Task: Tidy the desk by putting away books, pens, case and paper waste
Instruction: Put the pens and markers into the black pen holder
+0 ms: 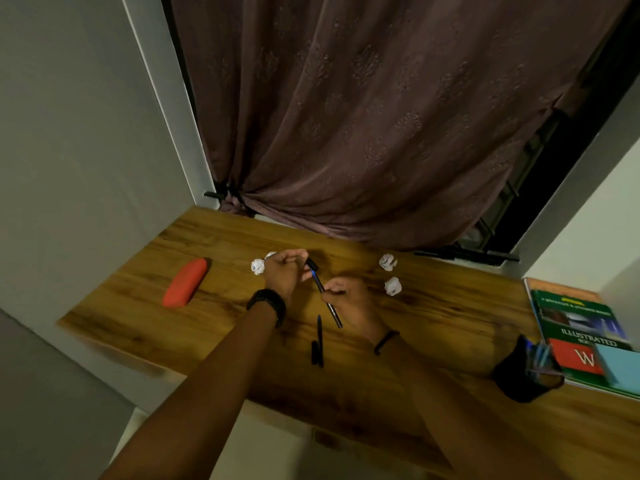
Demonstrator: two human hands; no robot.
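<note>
Over the middle of the wooden desk (433,317), my right hand (349,301) grips a dark pen (329,303) by its barrel, tip pointing up-left. My left hand (285,271) pinches the pen's black cap (311,264) right at that tip. A second black pen (319,341) and its loose cap (314,353) lie on the desk below my hands. A red case (185,282) rests at the left. Crumpled paper balls sit behind my left hand (258,266) and to the right (388,262), (393,285). Books (575,327) are stacked at the right edge.
A black mesh pen holder (526,372) with several pens stands by the books, and a light blue pad (620,368) lies on top of them. A brown curtain (381,133) hangs behind the desk. Grey walls close in left and right.
</note>
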